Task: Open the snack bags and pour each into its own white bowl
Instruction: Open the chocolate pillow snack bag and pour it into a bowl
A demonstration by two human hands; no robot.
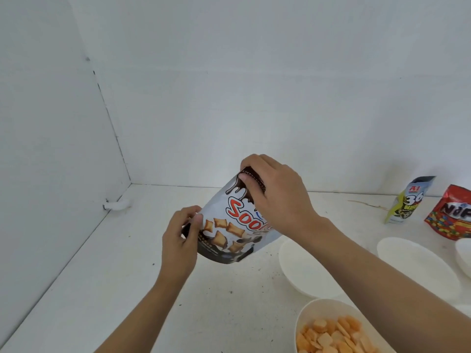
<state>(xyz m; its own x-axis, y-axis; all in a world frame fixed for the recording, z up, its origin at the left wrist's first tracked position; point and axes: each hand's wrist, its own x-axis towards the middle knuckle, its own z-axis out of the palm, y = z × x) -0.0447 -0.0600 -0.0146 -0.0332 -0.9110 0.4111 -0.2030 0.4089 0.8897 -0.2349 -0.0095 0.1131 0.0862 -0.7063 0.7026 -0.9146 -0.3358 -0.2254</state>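
- Bag [229, 225] is hanging tilted in the air over the table [127, 289], just left of the nearest empty bowl [303, 271], not above it.
- Right hand [277, 197] is clamping round the bag's top edge, thumb on the front. Left hand [181, 238] is pinching the lower left corner.
- Can't tell if the top is torn open, the fingers are covering it.
- My worry: if those hands are pulling apart too hard, the seam could be splitting all at once and sending pieces across the table.
- Tipping from this spot would probably be dumping stuff short of the rim.
- Full bowl [305, 317] of crackers [331, 337] is sitting close in front, so a sloppy pour could be mixing snacks.
- Green bag [405, 202] and red bag [451, 215] are standing back right, well away.
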